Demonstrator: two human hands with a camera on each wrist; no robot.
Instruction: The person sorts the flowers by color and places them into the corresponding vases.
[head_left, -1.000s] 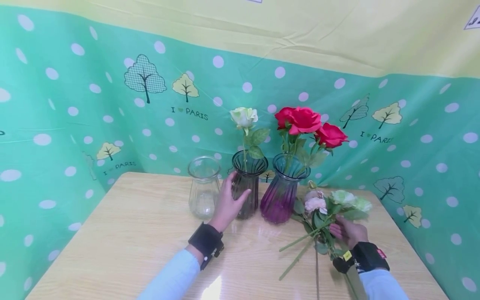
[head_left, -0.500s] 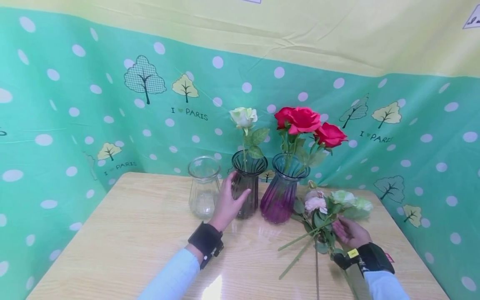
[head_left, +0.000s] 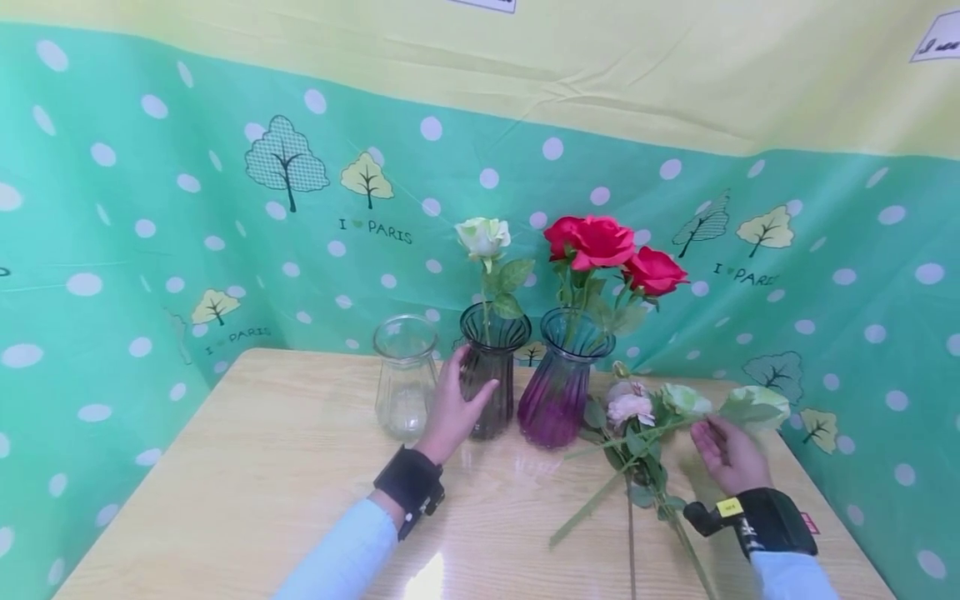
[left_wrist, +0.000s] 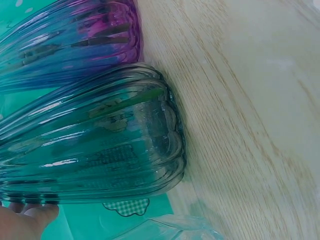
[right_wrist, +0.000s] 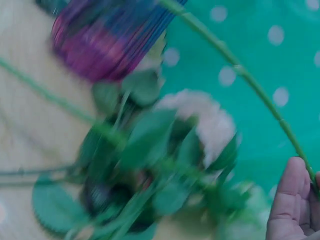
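My left hand (head_left: 455, 412) holds a dark grey ribbed glass vase (head_left: 501, 392) from its left side, fingertips near the neck and thumb toward the front. In the left wrist view, fingertips (left_wrist: 44, 212) touch the vase's side. One whitish-green rose (head_left: 483, 238) stands in that vase. On the right, my right hand (head_left: 729, 454) pinches the stem (right_wrist: 260, 92) of another whitish-green rose (head_left: 753, 407), its bloom pointing right. Beneath and left of that hand lie a pale pink flower (head_left: 630, 408), a further whitish-green rose (head_left: 686, 400) and crossed stems.
A clear glass vase (head_left: 405, 392) stands left of the grey one. Close on its right is a blue-purple vase (head_left: 553, 408) with red roses (head_left: 600, 242). A patterned green curtain (head_left: 337, 292) hangs behind the wooden table (head_left: 247, 483).
My right hand has moved right, drawing one whitish-green rose away from the pile with its stem. The left hand stays at the grey vase. The view has shifted slightly.
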